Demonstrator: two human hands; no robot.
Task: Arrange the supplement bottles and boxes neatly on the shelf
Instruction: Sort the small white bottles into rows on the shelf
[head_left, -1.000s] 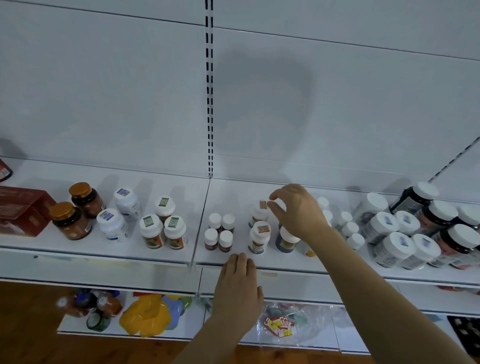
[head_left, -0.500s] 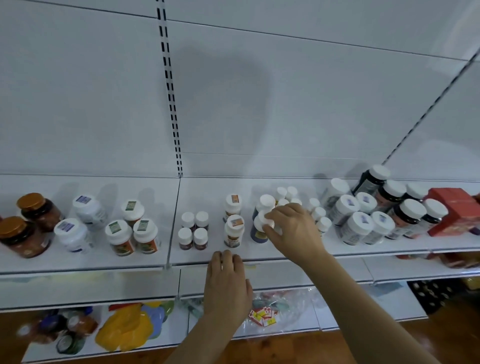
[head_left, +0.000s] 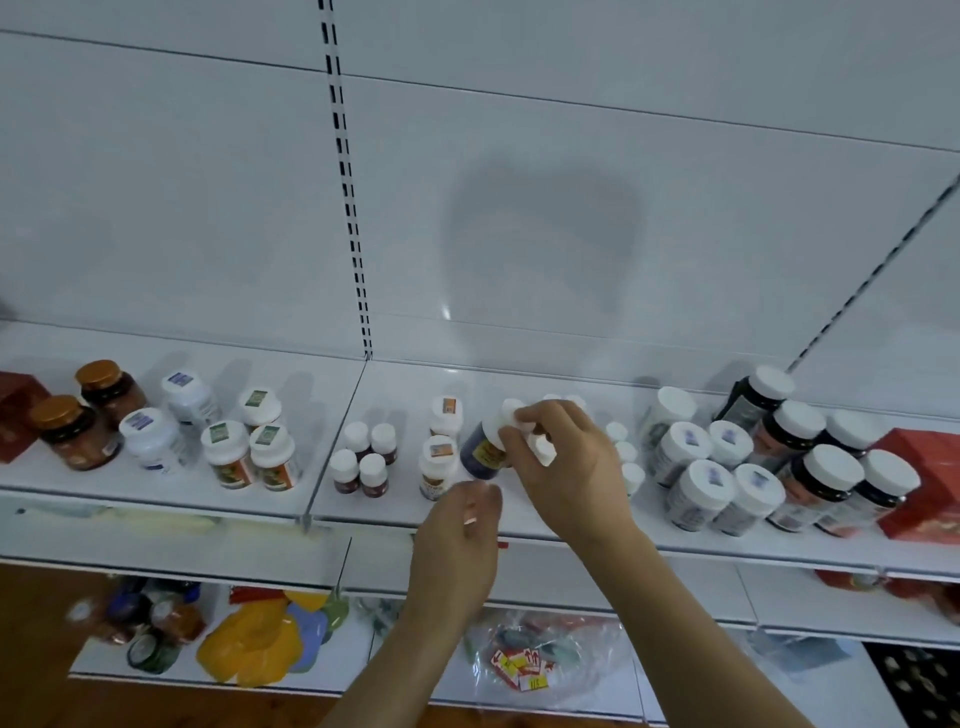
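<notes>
Seen from above on a white shop shelf (head_left: 519, 379): rows of supplement bottles, contents hidden behind labels too blurred to read. At centre, right hand (head_left: 566, 462) curled over the white caps of small bottles, gripping a dark blue bottle (head_left: 480, 451) with a yellow label, tilted, base toward 8 o'clock. Just below, at 7 o'clock of it, left hand (head_left: 457, 551) raised at the shelf edge, fingers loosely bent, holding nothing. At 9 o'clock of the blue bottle, two white-capped bottles with orange stickers (head_left: 439, 465), then four small brown bottles (head_left: 363, 462) in a square. Farther toward 9 o'clock, four white bottles with green cap stickers and blue ones (head_left: 228, 452), two amber jars with gold lids (head_left: 78, 431), a dark red box (head_left: 15, 415) at the frame edge. At 3 o'clock, a tight cluster of white and dark bottles (head_left: 753, 457), all white-capped, beside a red box (head_left: 924, 483). On the lower shelf, a clear plastic bag (head_left: 540, 660) with red-and-yellow packets.
</notes>
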